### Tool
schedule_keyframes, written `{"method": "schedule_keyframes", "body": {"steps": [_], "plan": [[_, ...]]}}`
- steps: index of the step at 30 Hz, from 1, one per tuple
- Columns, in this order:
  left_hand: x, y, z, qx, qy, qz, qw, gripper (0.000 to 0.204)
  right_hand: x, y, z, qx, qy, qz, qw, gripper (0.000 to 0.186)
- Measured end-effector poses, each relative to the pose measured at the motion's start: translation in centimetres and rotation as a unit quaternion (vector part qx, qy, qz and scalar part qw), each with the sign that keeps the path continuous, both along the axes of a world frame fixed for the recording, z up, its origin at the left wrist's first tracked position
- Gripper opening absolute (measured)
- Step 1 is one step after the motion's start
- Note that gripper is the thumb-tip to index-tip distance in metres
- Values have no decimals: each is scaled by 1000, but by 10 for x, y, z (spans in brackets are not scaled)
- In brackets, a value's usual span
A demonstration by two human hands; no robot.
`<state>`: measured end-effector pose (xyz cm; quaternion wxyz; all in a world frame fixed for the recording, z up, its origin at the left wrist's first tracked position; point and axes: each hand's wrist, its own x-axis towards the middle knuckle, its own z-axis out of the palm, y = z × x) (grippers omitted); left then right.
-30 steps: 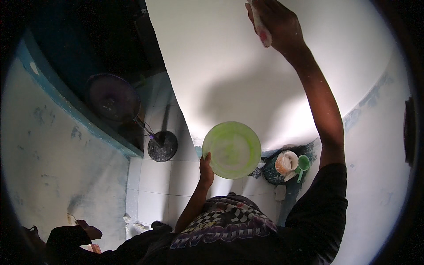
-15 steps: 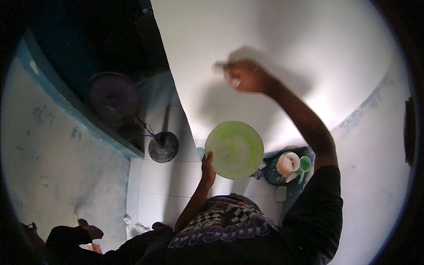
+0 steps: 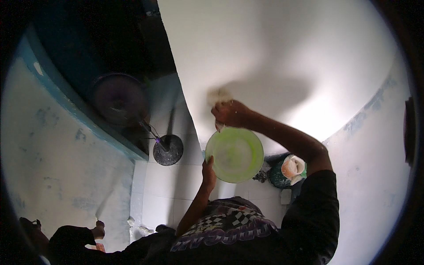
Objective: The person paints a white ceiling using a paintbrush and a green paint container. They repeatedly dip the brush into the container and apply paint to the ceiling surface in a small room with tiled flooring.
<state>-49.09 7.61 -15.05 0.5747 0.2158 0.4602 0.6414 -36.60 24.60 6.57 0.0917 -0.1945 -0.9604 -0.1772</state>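
My left hand (image 3: 208, 171) grips the left rim of a round light-green plate (image 3: 234, 154), thumb on top, in front of my chest. A whitish smear covers the middle of the plate. Just beyond the plate's far rim, my right hand (image 3: 230, 114) is closed around a pale flat scraper (image 3: 219, 94), whose blade is smeared by motion. The scraper is at the white wall (image 3: 282, 48), near its dark left edge; whether it touches is unclear.
A standing fan (image 3: 119, 99) is on the left, its round base (image 3: 168, 150) on the tiled floor. At right stand a dark-green bucket (image 3: 278, 176) and a whitish-orange tub (image 3: 293, 166). A co-worker's hand (image 3: 99, 229) is at the left wall (image 3: 66, 168).
My right hand has come down the wall toward the plate with the scraper. The plate stays nearly in place. The co-worker's hand has shifted right, and my right arm now hides the green scoop.
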Motion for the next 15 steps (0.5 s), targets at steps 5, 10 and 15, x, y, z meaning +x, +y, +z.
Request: {"method": "schedule_keyframes", "body": {"steps": [5, 10, 15], "plan": [[-17, -3, -31, 12, 25, 5, 1000, 52, 8, 33, 28, -156, 123, -23, 980, 18], [-34, -9, -26, 14, 5, 8, 1000, 53, 33, 4, 217, 151, 327, 76, 930, 27], [-47, -9, -12, 16, 5, -9, 1000, 55, 30, 21, 243, 255, 360, 17, 897, 38]]}}
